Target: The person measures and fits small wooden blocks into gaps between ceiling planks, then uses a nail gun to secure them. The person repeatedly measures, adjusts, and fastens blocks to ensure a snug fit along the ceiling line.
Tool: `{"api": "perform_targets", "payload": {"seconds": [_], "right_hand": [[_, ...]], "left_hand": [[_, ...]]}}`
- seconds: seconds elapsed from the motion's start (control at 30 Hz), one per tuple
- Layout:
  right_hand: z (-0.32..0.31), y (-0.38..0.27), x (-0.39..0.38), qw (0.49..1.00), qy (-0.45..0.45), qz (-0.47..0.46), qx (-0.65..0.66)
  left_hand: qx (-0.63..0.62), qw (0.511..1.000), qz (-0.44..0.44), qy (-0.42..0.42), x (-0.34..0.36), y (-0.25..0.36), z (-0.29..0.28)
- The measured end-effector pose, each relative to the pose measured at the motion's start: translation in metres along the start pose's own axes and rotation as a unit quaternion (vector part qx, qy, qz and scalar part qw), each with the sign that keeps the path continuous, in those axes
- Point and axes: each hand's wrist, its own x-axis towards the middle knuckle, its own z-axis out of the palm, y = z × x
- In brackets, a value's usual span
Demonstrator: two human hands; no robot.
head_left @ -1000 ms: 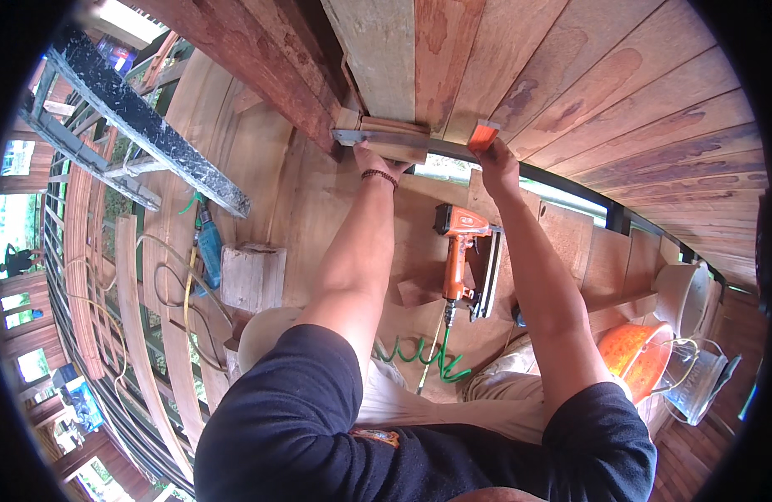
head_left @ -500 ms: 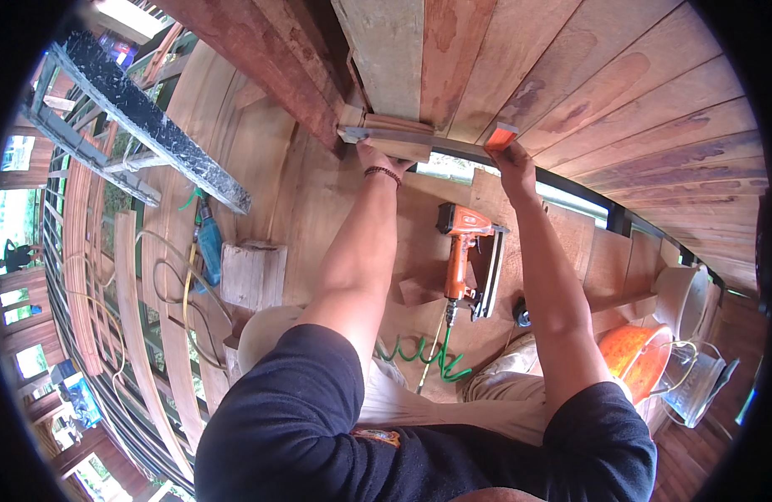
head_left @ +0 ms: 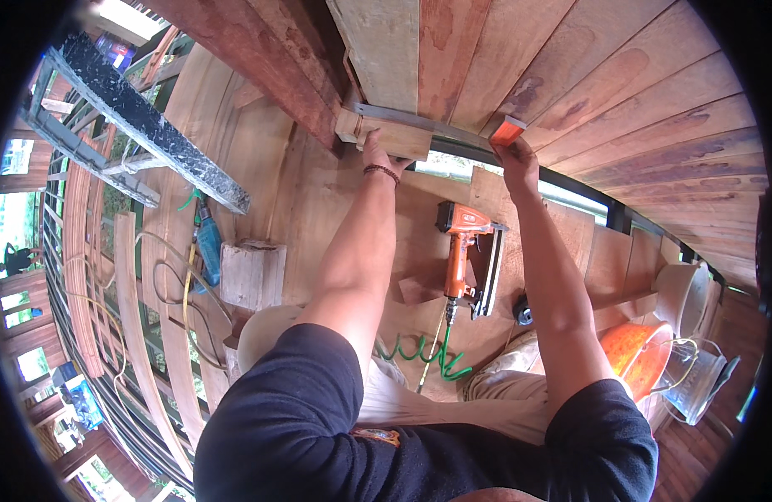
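Observation:
In my left hand (head_left: 379, 156), a short wooden board (head_left: 403, 138) is gripped at the foot of the plank wall, the thumb over its face and some fingers hidden behind. My right hand (head_left: 520, 165) is closed around the orange handle of what looks like a hand saw (head_left: 428, 125). Its long, thin metal blade runs leftward along the board's far edge; teeth are too small to make out. Between my forearms an orange nail gun (head_left: 460, 251) lies on the wooden floor, joined to a coiled green hose (head_left: 428, 356).
Beside my right arm sit a small black round object (head_left: 522, 311), an orange bucket (head_left: 633, 356) and a clear pail (head_left: 694, 385). A wood block (head_left: 252, 274), a blue-handled tool (head_left: 209, 247) and a paint-spattered metal frame (head_left: 152, 109) stand left. A gap (head_left: 444, 166) runs along the wall's foot.
The blade has shifted farther toward the wall and slightly right, uncovering more of the board's face. My right hand has moved a little right; my left thumb now points up on the board.

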Motion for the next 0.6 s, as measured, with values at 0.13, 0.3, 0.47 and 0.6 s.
{"api": "perform_targets", "payload": {"seconds": [0.13, 0.3, 0.47, 0.6], "right_hand": [[0.016, -0.001, 0.005, 0.997, 0.001, -0.03, -0.071], [0.026, 0.0, 0.011, 0.985, 0.01, -0.039, -0.168], [0.028, 0.0, 0.01, 0.982, 0.023, -0.056, -0.18], [0.045, -0.028, -0.003, 0.942, 0.038, -0.009, -0.333]], "left_hand": [[0.028, 0.999, 0.003, 0.023, 0.012, -0.003, -0.008], [0.04, 0.999, 0.0, 0.031, 0.013, -0.004, -0.006], [0.052, 0.998, -0.007, 0.04, 0.006, -0.005, 0.004], [0.048, 0.997, -0.008, 0.062, 0.004, 0.001, 0.001]]}}
